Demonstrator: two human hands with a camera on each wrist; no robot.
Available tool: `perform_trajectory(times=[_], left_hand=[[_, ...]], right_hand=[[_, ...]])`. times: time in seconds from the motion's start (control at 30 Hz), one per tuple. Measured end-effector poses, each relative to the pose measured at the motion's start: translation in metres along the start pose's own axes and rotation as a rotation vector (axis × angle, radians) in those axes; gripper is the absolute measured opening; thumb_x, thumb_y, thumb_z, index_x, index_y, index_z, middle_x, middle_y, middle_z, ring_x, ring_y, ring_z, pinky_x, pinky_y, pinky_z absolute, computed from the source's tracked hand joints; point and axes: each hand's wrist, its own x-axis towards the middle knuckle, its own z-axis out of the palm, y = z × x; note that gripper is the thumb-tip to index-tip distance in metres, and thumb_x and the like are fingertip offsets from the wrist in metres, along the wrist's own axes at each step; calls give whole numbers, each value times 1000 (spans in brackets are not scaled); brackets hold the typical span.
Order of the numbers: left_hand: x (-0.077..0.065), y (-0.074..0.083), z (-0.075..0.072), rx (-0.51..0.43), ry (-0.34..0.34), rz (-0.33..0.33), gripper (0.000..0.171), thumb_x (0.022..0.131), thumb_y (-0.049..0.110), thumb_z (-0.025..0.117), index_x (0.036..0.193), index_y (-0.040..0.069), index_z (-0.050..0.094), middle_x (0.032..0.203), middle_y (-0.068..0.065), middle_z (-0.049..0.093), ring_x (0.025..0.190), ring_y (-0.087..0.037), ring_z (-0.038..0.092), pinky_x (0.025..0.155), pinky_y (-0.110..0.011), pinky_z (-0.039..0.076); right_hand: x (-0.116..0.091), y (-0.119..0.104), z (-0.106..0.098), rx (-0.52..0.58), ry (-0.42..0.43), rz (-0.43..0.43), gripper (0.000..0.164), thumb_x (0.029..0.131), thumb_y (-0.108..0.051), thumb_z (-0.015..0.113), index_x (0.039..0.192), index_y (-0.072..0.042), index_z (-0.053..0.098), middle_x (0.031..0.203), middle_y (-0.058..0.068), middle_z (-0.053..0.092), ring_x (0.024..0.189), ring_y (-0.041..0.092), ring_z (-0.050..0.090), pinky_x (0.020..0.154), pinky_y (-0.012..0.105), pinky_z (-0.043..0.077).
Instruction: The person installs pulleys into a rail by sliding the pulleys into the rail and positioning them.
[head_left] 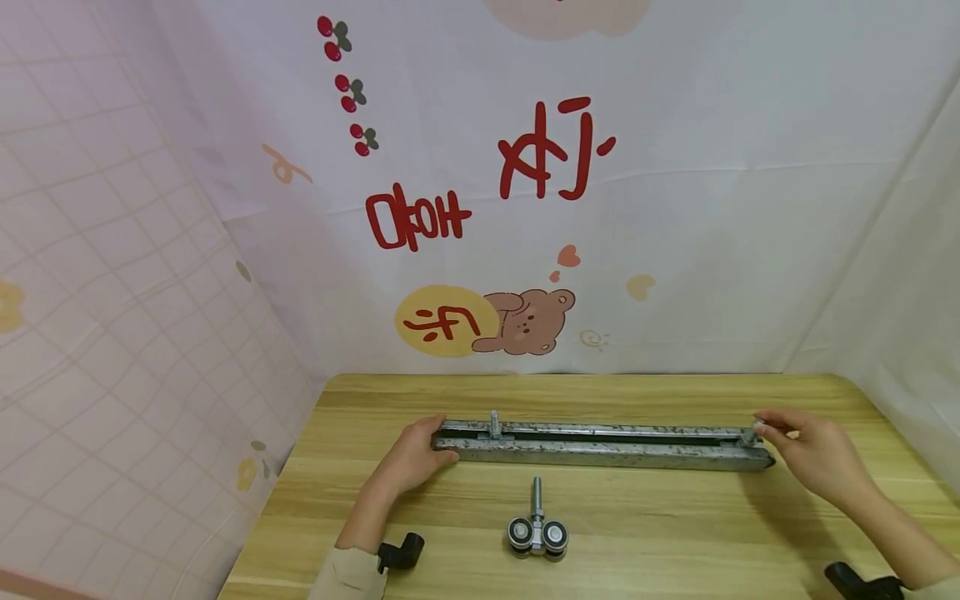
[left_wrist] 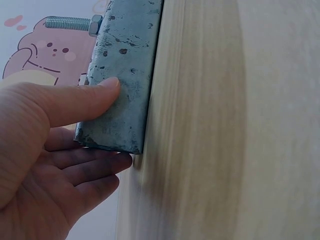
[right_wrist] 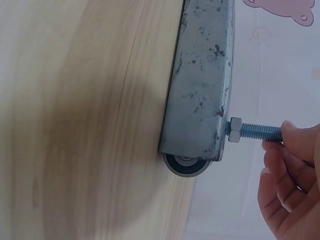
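A grey, scuffed metal rail (head_left: 600, 456) lies lengthwise on the table, its slot facing up. My left hand (head_left: 414, 454) grips its left end; in the left wrist view the thumb (left_wrist: 102, 97) presses on the side face. At the far end, my right hand (head_left: 821, 462) pinches the tip of a threaded bolt (right_wrist: 260, 132) between thumb and finger. That bolt belongs to a roller trolley whose wheel (right_wrist: 186, 167) pokes partly out of the rail's right end; the rest is hidden inside. Another bolt (head_left: 495, 423) with a nut stands upright from the slot near my left hand.
A separate roller trolley (head_left: 537, 537) rests on the wooden table (head_left: 645, 533) in front of the rail, its bolt pointing toward the rail. Behind the table hangs a printed white cloth (head_left: 697, 208), with more cloth at both sides.
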Motion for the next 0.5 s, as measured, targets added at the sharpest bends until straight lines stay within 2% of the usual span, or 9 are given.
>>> perform_trajectory(times=[0.27, 0.5], left_hand=[[0, 0, 0, 0, -2, -3, 77, 94, 20, 82, 156, -4, 44, 156, -26, 47, 145, -44, 43, 112, -60, 45], [0, 1, -1, -1, -1, -5, 76, 94, 19, 82, 156, -5, 44, 156, -26, 47, 145, -45, 43, 112, -60, 44]], right_hand=[[2, -6, 7, 23, 10, 0, 19, 95, -6, 77, 111, 4, 77, 96, 19, 77, 70, -8, 60, 52, 24, 49], [2, -12, 12, 46, -32, 41, 22, 98, -8, 74, 115, 6, 75, 99, 20, 77, 66, 3, 65, 51, 26, 49]])
